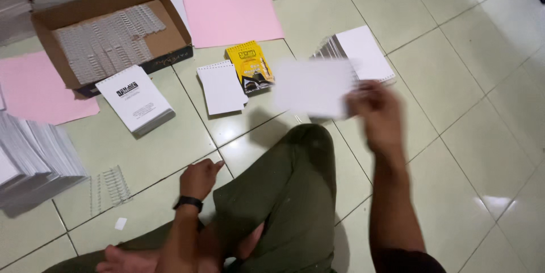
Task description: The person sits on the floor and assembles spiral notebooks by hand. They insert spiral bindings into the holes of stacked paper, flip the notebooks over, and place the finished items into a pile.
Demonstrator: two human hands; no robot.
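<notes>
Here, right hand [377, 111] pinches a white sheet [313, 87] by its right edge, centre of frame, above the knee — blurred. The sheet looks light, thin and floppy; best held at an edge, since a hard squeeze would likely crease it. Left hand [198, 177] rests loosely curled on the tiled floor [454, 80], lower centre-left, holding nothing. A fanned stack of white sheets [357, 51] lies just beyond.
</notes>
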